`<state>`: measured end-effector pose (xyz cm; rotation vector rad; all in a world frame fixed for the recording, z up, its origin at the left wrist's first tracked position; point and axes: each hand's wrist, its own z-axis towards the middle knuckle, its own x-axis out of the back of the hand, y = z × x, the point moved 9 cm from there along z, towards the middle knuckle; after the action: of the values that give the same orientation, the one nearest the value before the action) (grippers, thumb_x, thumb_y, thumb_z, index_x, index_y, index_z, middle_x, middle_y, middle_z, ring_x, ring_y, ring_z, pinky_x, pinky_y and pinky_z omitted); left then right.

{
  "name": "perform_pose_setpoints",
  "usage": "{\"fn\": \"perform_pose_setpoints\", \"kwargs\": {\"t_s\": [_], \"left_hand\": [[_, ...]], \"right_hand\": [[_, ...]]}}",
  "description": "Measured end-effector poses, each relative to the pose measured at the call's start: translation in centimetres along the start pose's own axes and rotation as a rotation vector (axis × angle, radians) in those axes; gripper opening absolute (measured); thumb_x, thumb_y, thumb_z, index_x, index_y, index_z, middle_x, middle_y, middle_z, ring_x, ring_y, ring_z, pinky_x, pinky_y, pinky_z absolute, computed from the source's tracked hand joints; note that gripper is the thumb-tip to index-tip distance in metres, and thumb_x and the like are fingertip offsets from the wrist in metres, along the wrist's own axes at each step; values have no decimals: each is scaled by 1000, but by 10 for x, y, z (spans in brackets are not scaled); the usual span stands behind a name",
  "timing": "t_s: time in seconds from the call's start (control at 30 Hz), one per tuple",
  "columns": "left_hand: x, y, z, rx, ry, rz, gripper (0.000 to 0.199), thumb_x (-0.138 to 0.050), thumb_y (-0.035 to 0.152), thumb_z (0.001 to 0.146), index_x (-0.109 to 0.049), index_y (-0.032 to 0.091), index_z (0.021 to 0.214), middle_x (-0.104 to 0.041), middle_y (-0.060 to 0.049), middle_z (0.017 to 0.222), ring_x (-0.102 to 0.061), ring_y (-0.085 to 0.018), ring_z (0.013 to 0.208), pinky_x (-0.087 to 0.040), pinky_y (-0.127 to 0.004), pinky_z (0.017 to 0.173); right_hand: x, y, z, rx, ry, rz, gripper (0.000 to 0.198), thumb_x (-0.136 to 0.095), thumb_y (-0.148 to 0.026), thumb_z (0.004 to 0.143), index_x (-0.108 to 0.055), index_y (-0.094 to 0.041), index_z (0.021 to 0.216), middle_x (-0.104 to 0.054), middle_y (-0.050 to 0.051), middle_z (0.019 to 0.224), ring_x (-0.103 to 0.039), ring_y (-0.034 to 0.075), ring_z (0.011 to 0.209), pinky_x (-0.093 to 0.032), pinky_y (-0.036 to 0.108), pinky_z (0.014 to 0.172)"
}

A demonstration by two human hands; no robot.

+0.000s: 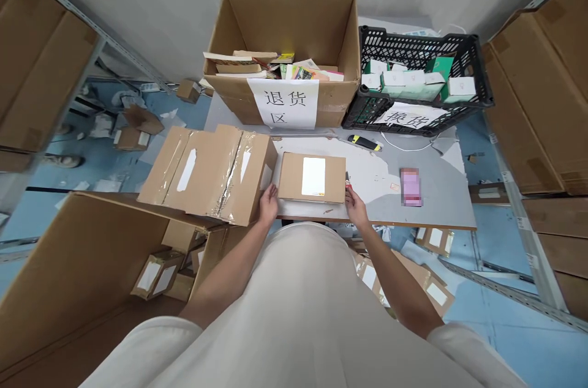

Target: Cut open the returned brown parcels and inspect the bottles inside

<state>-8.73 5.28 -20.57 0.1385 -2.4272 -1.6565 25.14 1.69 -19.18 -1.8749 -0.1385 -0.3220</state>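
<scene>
A small closed cardboard box (pixel 291 177) with a white label lies flat on the table in front of me. My left hand (pixel 268 204) is at its left side near the front corner, fingers curled against the edge. At the right side, my right hand (pixel 356 207) has its fingers closed by the front corner. A small red thing (pixel 348 180) shows at those fingertips, too little visible to name. Left of my left hand stands a larger taped carton (pixel 206 171) with torn label patches. Behind the small box lies a yellow and black utility knife (pixel 364 142).
An open carton (pixel 234 100) of books and a black crate (pixel 367 112) of green-white boxes stand at the table's back. A pink blurred item (pixel 411 187) lies right. A deep open carton (pixel 82 265) with parcels is at left. Shelves flank both sides; parcels litter the floor.
</scene>
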Motion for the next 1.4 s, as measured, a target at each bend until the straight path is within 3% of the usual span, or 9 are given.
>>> {"fn": "perform_pose_setpoints", "kwargs": {"t_s": [0.07, 0.17, 0.4, 0.53, 0.63, 0.83, 0.93, 1.13, 1.4], "left_hand": [[-3, -8, -6, -6, -61, 18, 58, -60, 19, 76, -53, 18, 134, -56, -10, 137, -51, -22, 129, -36, -39, 113], [-12, -15, -7, -20, -145, 55, 62, -70, 21, 69, -57, 17, 130, -64, -10, 126, -56, -25, 123, -37, -43, 111], [-14, -12, -3, -33, -137, 106, 53, -72, 33, 69, -64, 14, 118, -71, -10, 110, -64, -26, 107, -45, -45, 102], [-14, -2, -8, -44, -136, 147, 48, -71, 33, 70, -65, 14, 114, -71, -10, 106, -65, -25, 101, -47, -45, 98], [-11, 17, -17, -59, -121, 176, 44, -69, 35, 72, -66, 15, 111, -70, -10, 106, -64, -23, 100, -48, -42, 96], [-4, 90, -32, -257, 22, 459, 39, -56, 47, 84, -69, 15, 101, -66, -10, 97, -62, -21, 92, -50, -33, 83], [-9, 104, -25, -246, 57, 559, 41, -53, 51, 85, -71, 15, 95, -65, -8, 88, -61, -21, 84, -47, -33, 81], [-15, 100, -10, -194, 106, 631, 45, -52, 55, 84, -70, 16, 73, -59, -5, 70, -55, -19, 68, -44, -31, 71], [-7, 87, -11, -143, 112, 489, 45, -46, 52, 87, -72, 14, 86, -68, -10, 87, -62, -23, 87, -47, -35, 85]], "right_hand": [[-6, 3, -8, 7, -34, -34, 69, -55, -31, 79, -37, -23, 146, -59, 10, 131, -59, 22, 116, -47, 40, 100], [-17, 3, -11, -20, -76, -108, 70, -60, -23, 74, -43, -22, 141, -64, 9, 123, -63, 22, 106, -50, 40, 96], [-17, -3, -5, -33, -49, -217, 45, -58, -25, 78, -59, -21, 122, -74, 6, 95, -68, 23, 85, -53, 39, 83], [-14, -11, -7, -16, -37, -233, 39, -57, -28, 78, -62, -20, 115, -74, 7, 93, -67, 24, 83, -52, 40, 80], [-6, -27, -11, 6, -12, -258, 35, -54, -34, 80, -63, -19, 110, -72, 9, 99, -64, 26, 91, -49, 41, 85], [16, -79, -15, 117, 104, -410, 44, -38, -45, 90, -61, -16, 115, -66, 12, 97, -58, 26, 92, -45, 38, 84], [19, -88, -10, 92, 114, -443, 47, -33, -47, 93, -63, -16, 109, -66, 14, 98, -58, 27, 95, -43, 37, 85], [16, -78, 2, 41, 82, -446, 50, -33, -57, 91, -64, -18, 82, -68, 11, 84, -59, 24, 81, -43, 34, 76], [20, -55, 2, -35, 79, -197, 57, -36, -64, 86, -64, -18, 101, -71, 9, 97, -62, 24, 92, -48, 34, 82]]}}
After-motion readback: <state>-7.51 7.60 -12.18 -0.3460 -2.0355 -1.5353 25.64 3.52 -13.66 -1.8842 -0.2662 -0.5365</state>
